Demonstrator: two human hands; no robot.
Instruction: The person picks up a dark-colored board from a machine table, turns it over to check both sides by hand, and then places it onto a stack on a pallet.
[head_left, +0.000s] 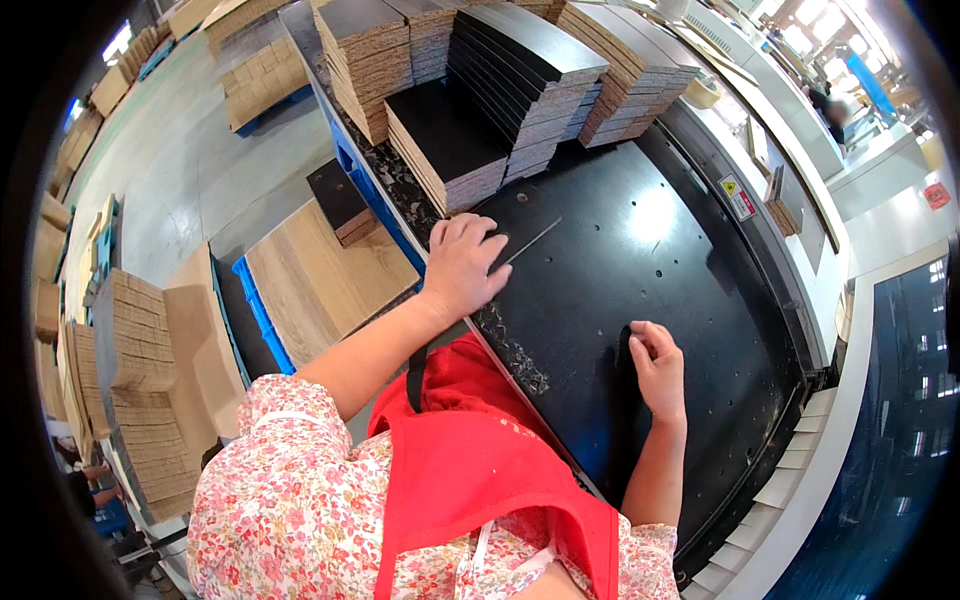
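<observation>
My left hand (pixel 465 262) is at the near left edge of a black tabletop with small holes (pixel 590 270). Its fingers are apart and bent over the edge, and nothing shows in its grasp. A thin pale line (pixel 535 240) runs across the black surface from beside its fingertips; whether it is a strip or a scratch I cannot tell. Over the right part of the tabletop my right hand (pixel 658 372) has its fingers curled and pressed to the thumb. What they hold, if anything, is too small to make out. Past my left hand stands a short stack of black-faced boards (pixel 450 145).
Taller stacks of black boards (pixel 525 60) and of chipboard pieces (pixel 640 60) fill the far end. On the left, a small dark block (pixel 342 200) lies on wood-grain panels (pixel 320 275) over a blue pallet. A white machine (pixel 790 190) borders the right side.
</observation>
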